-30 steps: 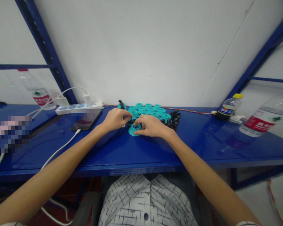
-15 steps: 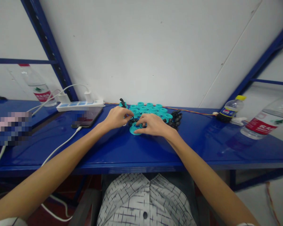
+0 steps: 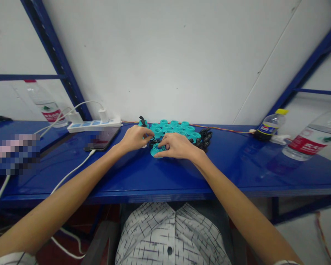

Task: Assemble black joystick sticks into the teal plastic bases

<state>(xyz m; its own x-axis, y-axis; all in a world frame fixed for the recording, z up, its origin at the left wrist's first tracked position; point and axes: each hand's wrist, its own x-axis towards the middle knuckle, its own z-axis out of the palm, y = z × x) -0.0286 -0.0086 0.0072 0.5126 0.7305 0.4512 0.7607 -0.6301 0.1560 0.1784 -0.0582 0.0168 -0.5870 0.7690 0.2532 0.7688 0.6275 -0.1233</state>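
A teal round flanged part (image 3: 156, 150) lies on the blue bench (image 3: 154, 176), and my right hand (image 3: 175, 145) curls over it with fingertips pinched at its hub. My left hand (image 3: 136, 138) is beside it, fingers curled, pinching a small dark piece at the part's left edge. Behind both hands sits a cluster of several more teal round parts (image 3: 174, 127). A pile of small black pieces (image 3: 205, 138) lies at the cluster's right end.
A phone (image 3: 102, 138) on a white cable and a white power strip (image 3: 93, 125) lie left of the hands. Plastic bottles stand at far left (image 3: 45, 105), at right (image 3: 270, 125) and far right (image 3: 311, 141). A thin orange wire (image 3: 226, 129) runs along the wall.
Both hands stay on the teal part. The right fingers shift slightly on the hub; the view moves a little.
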